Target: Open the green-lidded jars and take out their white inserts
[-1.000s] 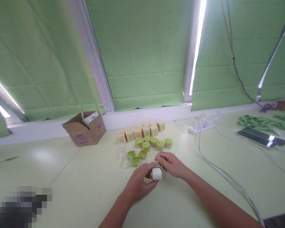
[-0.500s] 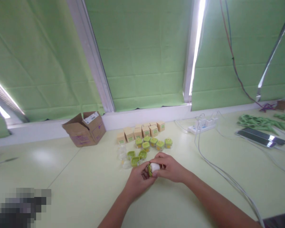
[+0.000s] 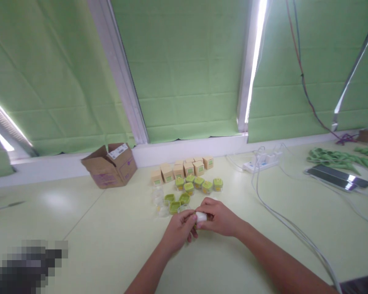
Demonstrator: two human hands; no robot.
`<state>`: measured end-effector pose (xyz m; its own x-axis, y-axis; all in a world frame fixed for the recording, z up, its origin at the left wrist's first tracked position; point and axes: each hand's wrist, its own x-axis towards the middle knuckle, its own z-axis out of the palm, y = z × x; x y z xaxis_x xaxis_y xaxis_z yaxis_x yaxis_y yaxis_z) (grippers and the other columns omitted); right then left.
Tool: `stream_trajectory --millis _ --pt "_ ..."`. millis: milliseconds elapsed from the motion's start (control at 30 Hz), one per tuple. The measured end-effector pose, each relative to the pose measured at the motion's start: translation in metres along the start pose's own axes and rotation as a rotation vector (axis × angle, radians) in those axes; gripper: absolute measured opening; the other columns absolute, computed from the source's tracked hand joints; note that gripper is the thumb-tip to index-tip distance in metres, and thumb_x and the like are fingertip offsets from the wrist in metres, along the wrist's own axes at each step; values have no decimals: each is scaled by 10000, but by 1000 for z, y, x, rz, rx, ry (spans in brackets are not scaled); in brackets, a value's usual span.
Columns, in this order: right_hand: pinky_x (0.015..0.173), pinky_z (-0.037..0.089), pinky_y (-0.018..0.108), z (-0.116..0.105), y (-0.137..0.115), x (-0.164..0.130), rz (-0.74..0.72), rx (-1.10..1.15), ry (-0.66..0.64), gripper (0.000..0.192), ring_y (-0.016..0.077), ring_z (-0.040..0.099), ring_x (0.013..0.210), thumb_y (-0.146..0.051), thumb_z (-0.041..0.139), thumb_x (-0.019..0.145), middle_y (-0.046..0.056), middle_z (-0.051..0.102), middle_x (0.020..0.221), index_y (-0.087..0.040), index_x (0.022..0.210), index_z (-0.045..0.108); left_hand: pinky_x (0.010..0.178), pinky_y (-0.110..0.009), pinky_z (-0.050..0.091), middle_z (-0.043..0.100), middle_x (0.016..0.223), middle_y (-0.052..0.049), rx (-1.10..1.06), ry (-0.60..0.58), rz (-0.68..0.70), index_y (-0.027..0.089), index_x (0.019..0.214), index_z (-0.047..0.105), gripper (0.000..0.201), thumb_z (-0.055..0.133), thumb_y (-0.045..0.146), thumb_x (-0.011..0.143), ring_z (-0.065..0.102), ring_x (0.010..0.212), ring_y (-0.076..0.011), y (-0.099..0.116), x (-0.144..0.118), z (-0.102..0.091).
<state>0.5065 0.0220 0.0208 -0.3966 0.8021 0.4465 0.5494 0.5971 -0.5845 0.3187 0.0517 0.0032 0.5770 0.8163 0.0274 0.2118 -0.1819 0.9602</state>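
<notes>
Between both hands, just above the table, is a small green-and-white piece (image 3: 201, 217); its smooth white side faces up and fingers cover most of the green. My left hand (image 3: 177, 229) grips its left end, thumb pressed on the white part. From the other side my right hand (image 3: 222, 218) pinches it with thumb and fingers. Just beyond the left hand lie square green lids (image 3: 175, 207), hollow side up, beside clear plastic cups (image 3: 158, 197). Several small clear containers with green lids (image 3: 207, 187) stand behind them.
Small cardboard boxes (image 3: 178, 171) are grouped at the back. An open carton (image 3: 112, 166) stands left of them. To the right are a power strip (image 3: 262, 162) with trailing white cables, two dark phone-like slabs (image 3: 337, 178) and a heap of green strips (image 3: 334, 158).
The green-and-white piece has turned in my hands, so less green and more white shows. My left thumb has moved up onto the white part.
</notes>
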Motion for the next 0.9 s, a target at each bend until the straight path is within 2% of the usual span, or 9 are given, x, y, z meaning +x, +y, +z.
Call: stream_trajectory --millis 233,400,567,900 --pt "767 424 254 5 4 -1 -1 -146 -21 459 145 526 806 -503 698 709 42 540 919 -225 1068 628 417 -189 444 582 621 -24 43 53 24 70 1043 610 425 495 426 840 517 451 -87 6 -1 1" --pt "766 432 242 6 4 -1 -13 -165 -21 442 137 531 815 -492 661 754 43 533 959 -237 1112 619 441 -181 444 617 716 -36 110 65 46 96 1124 593 391 461 348 857 515 463 -72 6 -2 1" --pt "771 434 244 7 2 -1 -30 -170 2 438 141 534 814 -489 653 763 47 545 937 -218 1107 625 467 -188 447 627 705 -29 218 79 75 119 1130 599 380 413 334 878 539 490 -89 8 -4 0" --pt "746 428 254 10 -2 1 -67 -259 -13 317 155 541 816 -411 605 814 63 566 921 -167 1016 627 554 -208 419 635 652 -4 504 121 147 166 967 636 291 367 197 860 578 554 -119 14 -7 1"
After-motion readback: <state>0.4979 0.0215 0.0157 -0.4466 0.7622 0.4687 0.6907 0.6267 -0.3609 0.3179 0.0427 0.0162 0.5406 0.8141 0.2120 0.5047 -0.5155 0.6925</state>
